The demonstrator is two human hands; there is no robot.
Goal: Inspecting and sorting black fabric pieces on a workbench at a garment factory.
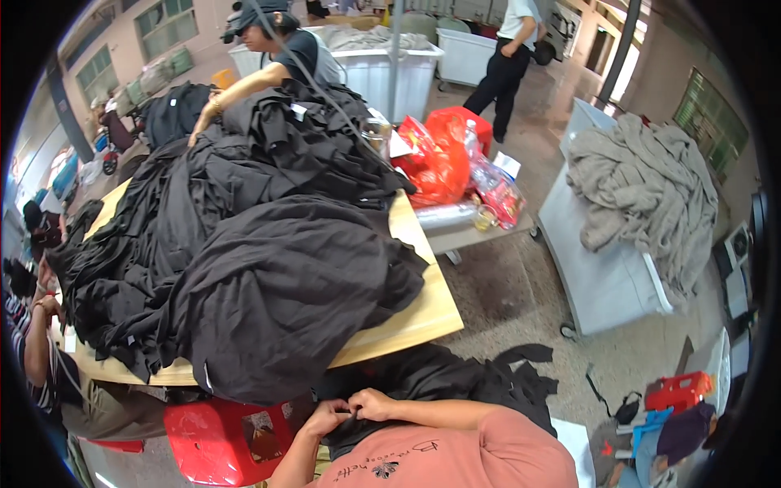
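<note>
Black cloth (439, 378) lies on the person's lap, below the table (423, 313) edge, spreading to the floor on the right. The big black pile (244, 268) covers most of the table; one fold hangs over the near edge, so I judge it may slide down onto the lap if pulled. One grey bin (606, 285) carries one grey heap (651, 187). One red stool (215, 439) stands at the left. The left hand (325, 416) and the right hand (373, 404) are both closed in a pinch on the cloth edge, touching each other; a weak pinch could let it slip.
</note>
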